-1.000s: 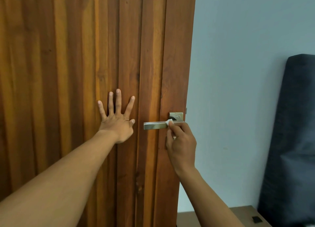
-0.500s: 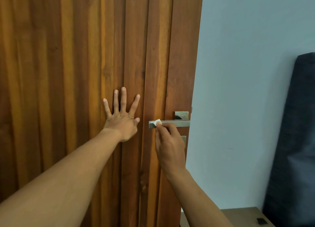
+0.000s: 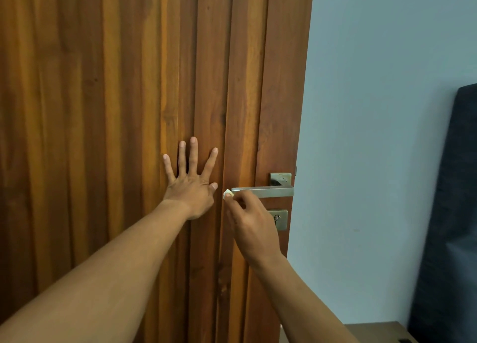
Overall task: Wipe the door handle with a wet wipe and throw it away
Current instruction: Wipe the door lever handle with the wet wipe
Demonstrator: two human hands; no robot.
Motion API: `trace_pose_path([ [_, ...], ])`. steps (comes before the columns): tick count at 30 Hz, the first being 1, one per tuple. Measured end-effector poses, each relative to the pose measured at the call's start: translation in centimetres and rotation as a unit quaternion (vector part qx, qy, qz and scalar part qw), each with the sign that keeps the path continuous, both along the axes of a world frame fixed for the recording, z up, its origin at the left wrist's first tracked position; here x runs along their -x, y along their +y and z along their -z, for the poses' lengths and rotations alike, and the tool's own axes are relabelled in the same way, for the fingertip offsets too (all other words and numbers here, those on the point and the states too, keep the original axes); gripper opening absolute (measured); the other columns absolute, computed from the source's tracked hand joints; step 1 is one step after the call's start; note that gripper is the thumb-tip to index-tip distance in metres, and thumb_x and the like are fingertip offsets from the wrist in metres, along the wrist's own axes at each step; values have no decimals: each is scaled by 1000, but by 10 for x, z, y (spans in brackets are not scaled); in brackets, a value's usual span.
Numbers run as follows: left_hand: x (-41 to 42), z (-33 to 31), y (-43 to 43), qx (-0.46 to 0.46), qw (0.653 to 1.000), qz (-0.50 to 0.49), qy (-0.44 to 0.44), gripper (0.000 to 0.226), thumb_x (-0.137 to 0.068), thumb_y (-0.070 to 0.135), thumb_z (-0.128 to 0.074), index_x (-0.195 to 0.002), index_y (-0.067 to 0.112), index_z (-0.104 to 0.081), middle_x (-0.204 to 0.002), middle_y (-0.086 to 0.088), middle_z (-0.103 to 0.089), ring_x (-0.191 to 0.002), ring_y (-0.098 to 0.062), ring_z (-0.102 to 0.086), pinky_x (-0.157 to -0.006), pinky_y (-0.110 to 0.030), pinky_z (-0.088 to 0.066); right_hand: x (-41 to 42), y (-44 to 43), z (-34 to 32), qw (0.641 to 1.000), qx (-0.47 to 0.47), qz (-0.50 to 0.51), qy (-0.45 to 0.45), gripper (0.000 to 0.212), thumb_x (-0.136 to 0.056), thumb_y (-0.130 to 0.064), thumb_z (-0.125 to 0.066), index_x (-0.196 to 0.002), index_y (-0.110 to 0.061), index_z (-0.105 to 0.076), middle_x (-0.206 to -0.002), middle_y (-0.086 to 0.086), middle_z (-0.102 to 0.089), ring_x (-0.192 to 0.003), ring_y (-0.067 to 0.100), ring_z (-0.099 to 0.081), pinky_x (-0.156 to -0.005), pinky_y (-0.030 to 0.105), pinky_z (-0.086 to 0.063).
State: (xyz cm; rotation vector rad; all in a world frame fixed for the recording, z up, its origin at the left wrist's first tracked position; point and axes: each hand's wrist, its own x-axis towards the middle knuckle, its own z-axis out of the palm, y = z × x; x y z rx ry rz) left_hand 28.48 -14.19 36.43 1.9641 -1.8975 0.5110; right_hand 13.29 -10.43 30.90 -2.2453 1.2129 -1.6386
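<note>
Your left hand (image 3: pixel 192 188) spread flat on the wooden door (image 3: pixel 103 110), your right hand (image 3: pixel 251 226) pinching a wipe (image 3: pixel 227 193) (small, white) at the handle (image 3: pixel 265 191) tip

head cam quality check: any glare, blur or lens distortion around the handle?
Head view: soft, even light and sharp focus; door handle carries a mild sheen, no blown glare. Wet wipe, pinched in the right hand, is small but bright and readable. Left hand lies flat on the door, casting only a faint shadow. Wide-angle bowing shows along the door's right edge.
</note>
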Motion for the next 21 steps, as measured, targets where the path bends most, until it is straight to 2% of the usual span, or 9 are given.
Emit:
trace_pose_path([
  [3, 0, -1, 0, -1, 1000, -1, -1, 84, -106, 47, -30, -146, 34, 42, -133, -8, 68, -135, -34, 52, -109, -63, 29, -1, 2, -2, 999, -27, -14, -36, 23, -100, -49, -43, -95, -30, -56, -86, -23, -58, -92, -5, -56, -63, 14, -46],
  [8, 0, -1, 0, -3, 1000, -3, 1, 84, -106, 46, -31, -146, 34, 42, -134, -8, 68, -135, -34, 52, -110, -63, 28, 4, -5, 12, 984, 105, 66, 131, 30, -104, -29, -39, -113, -13, -62, -105, -1, -63, -94, 16, -59, -76, 34, -52],
  [11, 0, 0, -1, 0, 1000, -3, 0, 84, -106, 46, -31, -146, 35, 41, -135, -9, 66, -135, -34, 52, -110, -64, 28, 4, -5, 20, 996, 53, 59, 42, 16, -99, -30, -54, -108, -22, -65, -97, -18, -60, -89, 10, -62, -69, 12, -49],
  [13, -1, 0, -2, -1, 1000, -3, 2, 83, -106, 45, -31, -146, 35, 42, -135, -9, 67, -135, -34, 52, -110, -64, 28, -2, -3, 28, 996, 40, 76, -21, 17, -94, -21, -64, -109, -20, -72, -100, -12, -64, -87, 7, -63, -77, 13, -55],
  [14, -2, -1, -1, -1, 1000, -3, 2, 84, -106, 45, -31, -145, 35, 42, -135, -9, 67, -135, -34, 52, -109, -64, 28, -5, 1, 27, 992, -18, 63, -107, 15, -93, -18, -66, -106, -21, -73, -99, -11, -66, -86, 6, -64, -80, 18, -58],
  [15, -2, 0, -2, 0, 1000, -4, 3, 84, -106, 45, -31, -145, 35, 43, -135, -9, 67, -135, -34, 52, -110, -64, 28, -8, 3, 25, 971, -104, 34, -213, 12, -93, -18, -66, -101, -22, -74, -96, -11, -68, -85, 5, -66, -82, 22, -59],
  [16, -2, 0, -2, -1, 1000, -5, 3, 84, -106, 46, -30, -145, 35, 43, -136, -9, 66, -135, -34, 52, -110, -64, 28, -10, 5, 21, 927, -192, -14, -323, 10, -92, -16, -67, -98, -20, -74, -94, -8, -71, -86, 7, -68, -82, 24, -59],
  [19, -1, 0, -1, -5, 1000, -9, 4, 84, -106, 46, -30, -145, 35, 43, -139, -10, 64, -136, -34, 52, -112, -65, 26, -13, 4, 5, 712, -353, -196, -575, 13, -90, -4, -67, -102, -5, -73, -99, 11, -75, -91, 19, -73, -82, 29, -61],
  [21, 0, 0, -1, -8, 1000, -12, 5, 83, -106, 47, -30, -145, 35, 43, -138, -10, 65, -135, -34, 52, -113, -65, 26, -13, 4, -2, 617, -374, -261, -641, 17, -87, 2, -68, -104, 1, -71, -103, 18, -74, -94, 25, -74, -83, 32, -61],
])
